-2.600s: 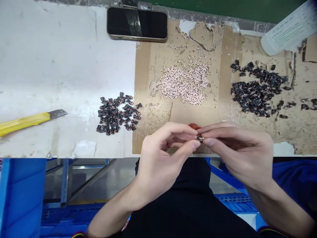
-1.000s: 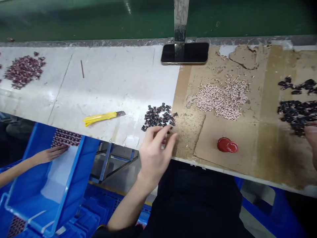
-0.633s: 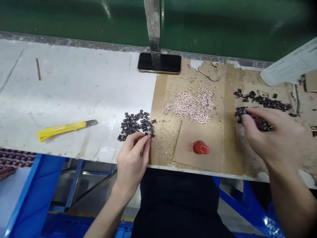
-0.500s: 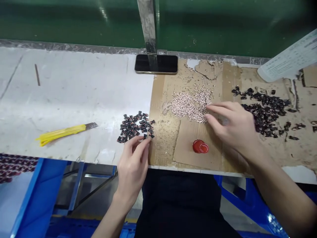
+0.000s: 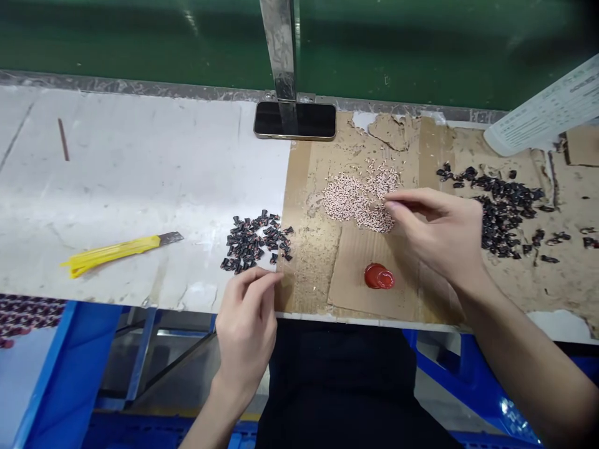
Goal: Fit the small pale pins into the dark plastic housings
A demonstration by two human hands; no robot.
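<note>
My left hand [image 5: 246, 327] rests at the table's front edge, its curled fingertips just below a small heap of dark, copper-flecked parts [image 5: 255, 243]. My right hand [image 5: 440, 234] reaches over torn cardboard [image 5: 304, 274], with thumb and forefinger close together at the edge of a pile of tiny pale pink pieces [image 5: 358, 199]. Whether either hand holds a small piece is too hard to see. Farther right lies a larger spread of black parts [image 5: 503, 215], apart from my right hand.
A yellow utility knife [image 5: 116, 248] lies on the white tabletop [image 5: 140, 187]. A round red object [image 5: 378, 275] sits on the cardboard. A phone [image 5: 294, 120] stands at the back by a metal post [image 5: 279, 50], and a white labelled bottle [image 5: 545, 106] lies back right. A blue crate [image 5: 70, 374] stands below left.
My right hand has moved left from the black parts to the pale pile. My left hand has shifted slightly down from the small heap. The view has barely moved.
</note>
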